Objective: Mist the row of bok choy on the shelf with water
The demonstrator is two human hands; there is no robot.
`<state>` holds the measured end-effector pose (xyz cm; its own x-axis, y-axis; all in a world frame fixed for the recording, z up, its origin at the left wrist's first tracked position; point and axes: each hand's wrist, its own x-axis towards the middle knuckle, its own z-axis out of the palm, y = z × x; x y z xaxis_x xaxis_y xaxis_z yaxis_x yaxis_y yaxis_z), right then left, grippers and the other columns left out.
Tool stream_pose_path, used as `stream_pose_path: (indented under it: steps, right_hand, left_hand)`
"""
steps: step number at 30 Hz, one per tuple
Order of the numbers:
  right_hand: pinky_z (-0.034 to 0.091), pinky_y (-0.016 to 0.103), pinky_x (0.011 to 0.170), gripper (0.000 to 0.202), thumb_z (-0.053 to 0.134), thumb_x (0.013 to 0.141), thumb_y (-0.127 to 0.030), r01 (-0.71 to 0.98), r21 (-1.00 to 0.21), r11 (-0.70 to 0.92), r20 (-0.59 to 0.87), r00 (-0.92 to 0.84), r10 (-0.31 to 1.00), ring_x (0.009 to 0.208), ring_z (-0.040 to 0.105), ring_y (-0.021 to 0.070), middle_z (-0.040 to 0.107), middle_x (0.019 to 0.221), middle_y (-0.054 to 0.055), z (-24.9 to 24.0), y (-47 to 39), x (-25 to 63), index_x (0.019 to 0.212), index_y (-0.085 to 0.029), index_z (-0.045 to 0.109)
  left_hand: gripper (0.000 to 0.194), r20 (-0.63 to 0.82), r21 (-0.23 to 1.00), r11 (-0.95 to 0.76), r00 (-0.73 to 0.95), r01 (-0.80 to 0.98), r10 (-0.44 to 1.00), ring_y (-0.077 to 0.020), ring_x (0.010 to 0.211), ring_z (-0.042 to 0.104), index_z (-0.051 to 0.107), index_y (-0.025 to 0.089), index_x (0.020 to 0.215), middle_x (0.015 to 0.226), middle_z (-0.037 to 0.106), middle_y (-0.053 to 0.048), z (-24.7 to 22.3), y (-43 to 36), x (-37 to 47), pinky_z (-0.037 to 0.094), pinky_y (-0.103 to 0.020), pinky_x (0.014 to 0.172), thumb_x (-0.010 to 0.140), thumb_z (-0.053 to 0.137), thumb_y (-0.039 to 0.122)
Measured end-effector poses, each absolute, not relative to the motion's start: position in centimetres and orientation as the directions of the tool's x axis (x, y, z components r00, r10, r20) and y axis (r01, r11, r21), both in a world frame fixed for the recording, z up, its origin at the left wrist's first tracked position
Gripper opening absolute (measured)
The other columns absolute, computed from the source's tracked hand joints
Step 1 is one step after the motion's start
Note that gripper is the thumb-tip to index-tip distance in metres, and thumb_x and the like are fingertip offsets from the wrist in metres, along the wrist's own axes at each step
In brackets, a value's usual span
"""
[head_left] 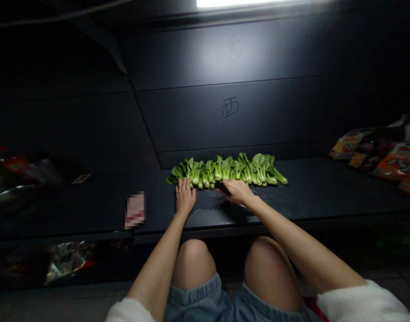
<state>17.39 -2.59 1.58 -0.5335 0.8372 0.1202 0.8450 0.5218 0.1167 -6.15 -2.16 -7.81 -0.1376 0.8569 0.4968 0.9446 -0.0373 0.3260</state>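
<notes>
A row of green bok choy (226, 169) lies along the back of a dark shelf, leaves toward the back panel and pale stem ends toward me. Fingers stretched out, my left hand (185, 196) rests flat at the row's left part, touching the stem ends and the shelf. My right hand (237, 191) is closed around a dark object (223, 188) just in front of the stems near the middle. Most of that object is covered by the hand, and its kind does not show. A dark shadow falls on the shelf below this hand.
Colourful snack bags (392, 154) are piled on the shelf at the right. Blurred packages (17, 163) stand at the far left, near a small card (81, 179) and a pixelated tag (135, 210). More bags (69, 259) lie below. My knees (195, 261) are close to the shelf edge.
</notes>
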Motion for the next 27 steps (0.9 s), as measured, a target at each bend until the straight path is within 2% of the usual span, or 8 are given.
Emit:
stream_pose_path:
  steps: [5,12,20,27]
  right_hand:
    - [0.047,0.029,0.077,0.049,0.030,0.100,-0.052,0.844,0.119,0.523,0.128,-0.535,0.835,0.100,0.069,0.0260,0.072,0.108,0.015,1.7,-2.6,17.2,0.115,-0.015,0.059]
    - [0.047,0.029,0.079,0.047,0.028,0.102,-0.049,0.837,0.131,0.531,0.124,-0.545,0.829,0.100,0.069,0.0255,0.073,0.106,0.015,1.6,-2.7,16.9,0.111,-0.015,0.060]
    - [0.047,0.029,0.076,0.045,0.035,0.100,-0.050,0.806,0.122,0.579,0.122,-0.591,0.797,0.097,0.069,0.0261,0.073,0.105,0.015,1.8,-2.8,15.7,0.112,-0.015,0.060]
    - [0.046,0.029,0.076,0.047,0.030,0.101,-0.047,0.801,0.112,0.588,0.142,-0.598,0.789,0.096,0.070,0.0255,0.074,0.103,0.016,1.9,-3.2,15.0,0.110,-0.013,0.062]
  left_hand:
    - [0.057,0.481,0.358,-0.048,-0.140,0.932,0.866,-0.0328,0.149,0.023,0.041,0.009,0.148,0.156,0.038,-0.016,-7.7,-2.2,-6.2,0.025,-0.053,0.119,0.093,0.042,0.026]
    - [0.057,0.499,0.386,-0.069,-0.145,0.920,0.855,-0.0321,0.149,0.022,0.041,0.013,0.148,0.155,0.040,-0.016,-7.9,-2.1,-6.2,0.025,-0.055,0.119,0.092,0.045,0.025]
    - [0.062,0.511,0.416,-0.084,-0.156,0.906,0.846,-0.0329,0.149,0.024,0.035,0.006,0.149,0.154,0.039,-0.021,-8.5,-1.7,-6.4,0.023,-0.054,0.119,0.091,0.046,0.025]
    - [0.061,0.547,0.445,-0.130,-0.154,0.886,0.823,-0.0320,0.150,0.022,0.035,0.009,0.149,0.156,0.036,-0.022,-9.1,-1.3,-6.8,0.023,-0.056,0.118,0.091,0.045,0.026]
